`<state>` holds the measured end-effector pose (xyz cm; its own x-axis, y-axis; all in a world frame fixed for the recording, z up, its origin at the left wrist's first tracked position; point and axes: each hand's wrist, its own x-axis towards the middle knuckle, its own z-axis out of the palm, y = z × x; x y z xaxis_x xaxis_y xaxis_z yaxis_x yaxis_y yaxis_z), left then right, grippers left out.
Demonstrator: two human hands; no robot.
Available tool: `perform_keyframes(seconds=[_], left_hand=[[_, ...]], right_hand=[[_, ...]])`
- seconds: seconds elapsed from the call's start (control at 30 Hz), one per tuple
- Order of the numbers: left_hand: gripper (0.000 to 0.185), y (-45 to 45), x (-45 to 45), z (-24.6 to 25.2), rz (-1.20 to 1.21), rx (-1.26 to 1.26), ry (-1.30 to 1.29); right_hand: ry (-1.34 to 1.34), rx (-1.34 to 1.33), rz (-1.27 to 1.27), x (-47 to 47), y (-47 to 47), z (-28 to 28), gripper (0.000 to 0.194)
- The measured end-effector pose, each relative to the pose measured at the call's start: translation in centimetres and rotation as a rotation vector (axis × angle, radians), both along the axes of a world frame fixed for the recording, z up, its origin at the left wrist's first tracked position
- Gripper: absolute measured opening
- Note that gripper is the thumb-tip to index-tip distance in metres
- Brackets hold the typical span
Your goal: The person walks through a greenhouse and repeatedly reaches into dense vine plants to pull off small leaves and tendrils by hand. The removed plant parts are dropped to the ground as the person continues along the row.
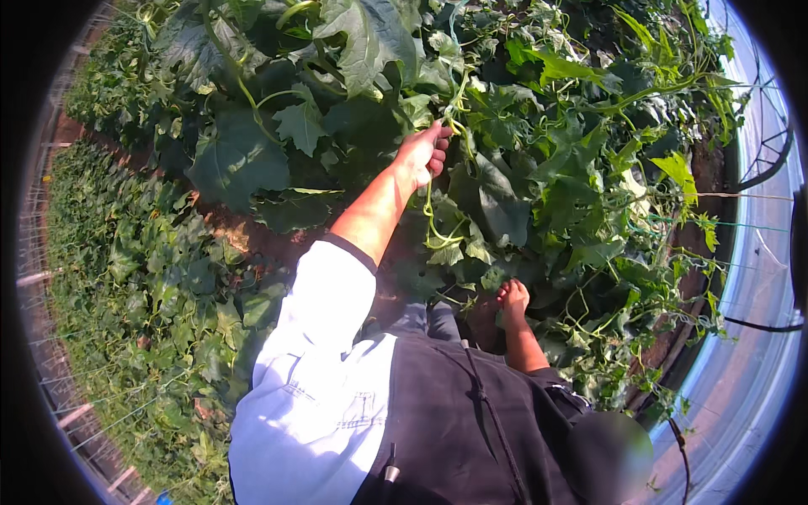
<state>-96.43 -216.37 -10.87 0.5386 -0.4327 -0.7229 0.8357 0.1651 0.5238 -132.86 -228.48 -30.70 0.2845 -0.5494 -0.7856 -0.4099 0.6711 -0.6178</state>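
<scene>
My left hand (424, 155) reaches up and forward into the foliage, its fingers closed on a thin vine stem (430, 214). Below the fist the stem hangs in a loose curl, pale green with tendrils. Just above the knuckles, more twisted tendrils (462, 104) wind about a pale blue-green string (452, 25). My right hand (513, 295) is lower and closer to my body, fingers curled beside a small green leaf (494, 278). Whether those fingers grip anything cannot be made out. Large lobed leaves (372, 47) of the climbing plants surround the left hand.
Clear plastic sheeting (745, 353) of a greenhouse wall curves along the right, with dark metal framework (773, 161). Green strings (701, 222) stretch across there. Another dense row of vines (145, 297) stands at left, beyond bare brown soil (237, 230).
</scene>
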Motion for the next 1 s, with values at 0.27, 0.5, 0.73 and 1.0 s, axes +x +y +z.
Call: perform_keyframes(seconds=[0.27, 0.5, 0.73, 1.0], left_hand=[[0.025, -6.7, 4.1, 0.5, 0.048, -0.232, 0.16], [0.028, -6.4, 5.6, 7.5, 0.049, -0.435, 0.12], [0.026, -5.0, 7.8, 3.7, 0.147, -0.194, -0.264], [0.037, 2.0, -0.9, -7.7, -0.583, 0.612, -1.251]], right_hand=[[0.09, 0.129, 0.528, -5.0, 3.1, 6.8, 0.021], [-0.479, 0.438, 0.003, 7.0, 2.3, 3.7, 0.067], [-0.558, -0.063, 0.001, 11.6, -2.5, 12.2, 0.036], [-0.156, -0.634, 0.307, 12.3, 3.7, 14.8, 0.028]])
